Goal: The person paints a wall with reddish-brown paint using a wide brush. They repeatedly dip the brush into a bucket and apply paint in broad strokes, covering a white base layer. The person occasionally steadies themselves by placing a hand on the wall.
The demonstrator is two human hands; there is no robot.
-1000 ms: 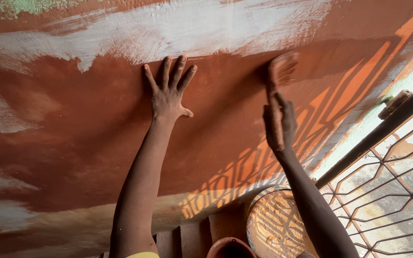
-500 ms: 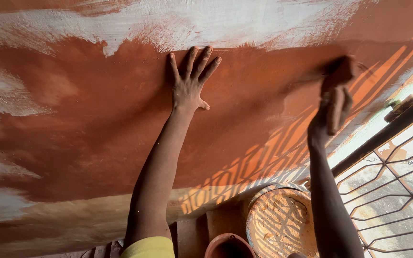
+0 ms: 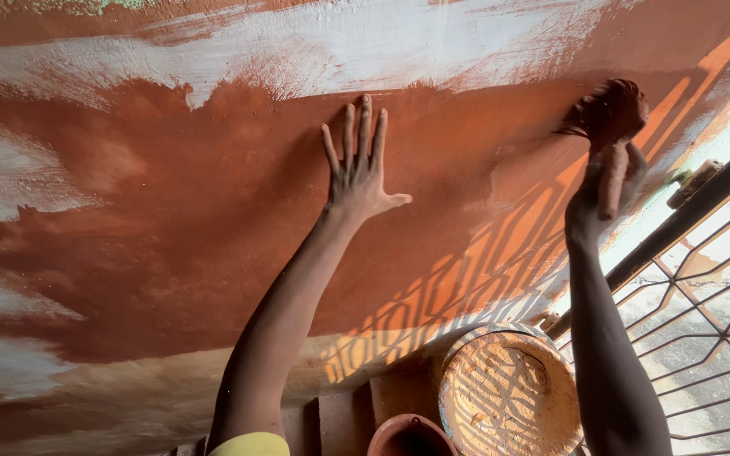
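Observation:
My left hand lies flat on a wall coated in wet reddish-brown paint, fingers spread and pointing up. My right hand is shut on the handle of a paintbrush, whose paint-loaded bristles press against the wall at the upper right. White unpainted streaks run above both hands.
A round bucket of orange-brown paint stands below my right arm, with a smaller brown pot next to it. A dark metal window grille fills the right side. Sunlit stripes fall across the lower wall.
My right hand has carried the brush rightward and slightly up along the wall. My left hand stays pressed flat on the paint.

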